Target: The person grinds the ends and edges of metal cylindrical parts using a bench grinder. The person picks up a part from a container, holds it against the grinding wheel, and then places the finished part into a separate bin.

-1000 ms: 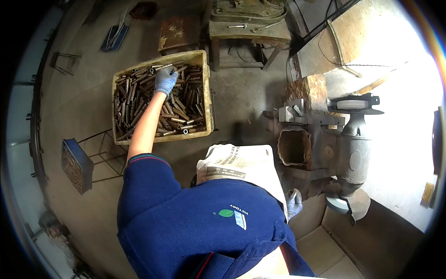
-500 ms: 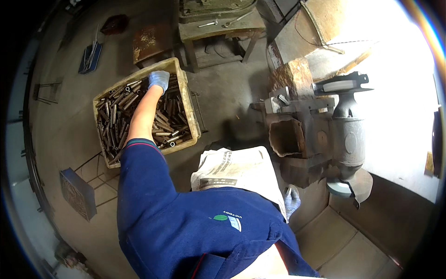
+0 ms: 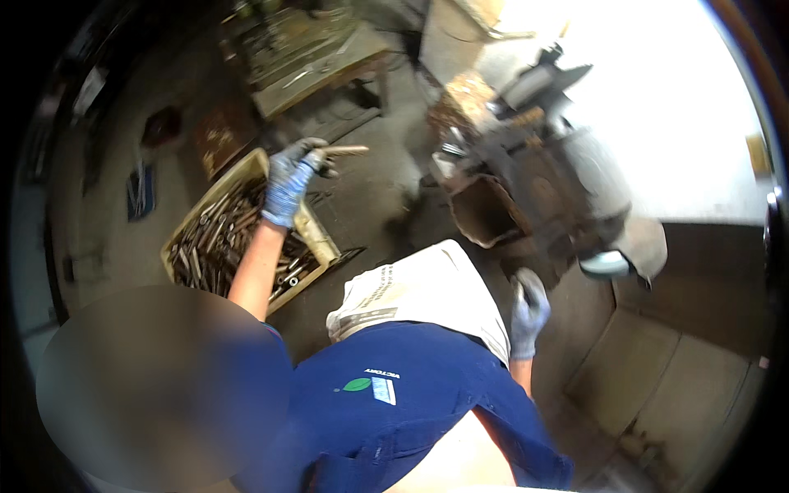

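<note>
My left hand (image 3: 292,181), in a blue-grey glove, is raised over the near right corner of a yellowish crate (image 3: 316,238) and grips a short rusty metal rod (image 3: 347,151) that points right. The crate holds several similar rods and tubes (image 3: 215,240). My right hand (image 3: 528,311), also gloved, hangs by my side near the floor with fingers loosely apart and nothing in it. A white printed sack (image 3: 427,287) lies over my lap, below my blue shirt (image 3: 386,403).
A dark motor-like machine (image 3: 567,164) stands on the right, with a rusty open box (image 3: 483,212) in front of it. A cluttered metal bench (image 3: 320,66) is at the back. Flattened cardboard (image 3: 657,378) lies at lower right on the concrete floor.
My left hand has come up out of the crate with a rod in it and moved right. The view has swung, so the crate and the machine sit further left.
</note>
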Tool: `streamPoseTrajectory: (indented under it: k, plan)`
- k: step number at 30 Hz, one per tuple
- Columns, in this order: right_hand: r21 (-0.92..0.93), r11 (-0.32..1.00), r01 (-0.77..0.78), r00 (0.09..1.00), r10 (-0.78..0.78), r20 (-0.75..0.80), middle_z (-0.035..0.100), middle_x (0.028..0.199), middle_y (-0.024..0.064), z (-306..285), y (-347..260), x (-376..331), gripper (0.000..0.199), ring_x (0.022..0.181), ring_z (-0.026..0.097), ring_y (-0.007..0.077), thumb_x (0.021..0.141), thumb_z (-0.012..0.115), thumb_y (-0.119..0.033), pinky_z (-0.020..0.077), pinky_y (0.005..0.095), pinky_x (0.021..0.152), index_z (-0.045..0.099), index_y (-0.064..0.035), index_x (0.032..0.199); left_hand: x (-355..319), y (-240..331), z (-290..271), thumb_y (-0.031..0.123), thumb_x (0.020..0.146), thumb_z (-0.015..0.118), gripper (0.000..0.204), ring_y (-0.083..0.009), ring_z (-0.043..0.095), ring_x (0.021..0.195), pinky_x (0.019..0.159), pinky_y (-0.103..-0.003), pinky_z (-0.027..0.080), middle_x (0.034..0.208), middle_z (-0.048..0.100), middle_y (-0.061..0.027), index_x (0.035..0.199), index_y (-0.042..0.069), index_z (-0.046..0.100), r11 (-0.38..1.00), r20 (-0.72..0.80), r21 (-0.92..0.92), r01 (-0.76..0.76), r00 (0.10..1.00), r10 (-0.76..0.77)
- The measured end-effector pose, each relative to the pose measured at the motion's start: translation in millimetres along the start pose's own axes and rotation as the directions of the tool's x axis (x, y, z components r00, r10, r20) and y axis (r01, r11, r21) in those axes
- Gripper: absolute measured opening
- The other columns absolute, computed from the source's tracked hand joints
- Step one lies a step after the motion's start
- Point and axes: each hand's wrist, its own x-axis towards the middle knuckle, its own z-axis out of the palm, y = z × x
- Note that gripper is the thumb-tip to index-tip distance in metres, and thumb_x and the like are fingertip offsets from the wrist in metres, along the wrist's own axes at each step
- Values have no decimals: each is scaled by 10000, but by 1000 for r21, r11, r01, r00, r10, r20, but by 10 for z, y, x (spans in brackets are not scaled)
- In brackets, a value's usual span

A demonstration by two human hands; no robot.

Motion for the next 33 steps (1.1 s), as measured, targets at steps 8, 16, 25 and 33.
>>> streamPoseTrajectory:
  k: [8, 16, 25, 33]
  plan:
    - [-37, 925, 379, 925, -379, -13, 564, 1153, 230, 52, -530, 393, 450, 1015, 597, 345, 640, 763, -123, 488, 372, 869, 624, 14, 1045, -248, -273, 2238, 126, 899, 554, 240, -166, 640, 662, 614, -286, 564, 807, 650, -118, 1044, -64, 575, 817, 575, -265, 512, 764, -293]
    - [181, 980, 85, 936, -16, -351, 545, 1096, 156, -233, -163, 88, 328, 996, 578, 263, 700, 707, 3, 508, 311, 812, 626, 8, 1018, -542, -523, 3043, 167, 895, 578, 200, -123, 608, 591, 512, -267, 551, 768, 639, -85, 955, -21, 609, 744, 727, -93, 662, 555, -403]
    - [81, 997, 15, 852, 29, -523, 548, 1080, 114, -434, 36, -139, 212, 1017, 553, 201, 777, 649, 12, 438, 269, 869, 654, 13, 989, -439, -711, 3357, 117, 876, 606, 206, -94, 614, 732, 626, -204, 524, 846, 644, -74, 1005, -43, 605, 885, 843, 70, 459, 448, -299]
    - [81, 996, -41, 806, 81, -586, 548, 1127, 98, -512, 96, -169, 208, 1064, 538, 179, 818, 611, 25, 439, 259, 897, 649, 20, 1022, -545, -991, 3694, 62, 848, 623, 154, -62, 567, 733, 667, -219, 494, 829, 649, -30, 966, -34, 646, 898, 854, 79, 432, 435, -284]
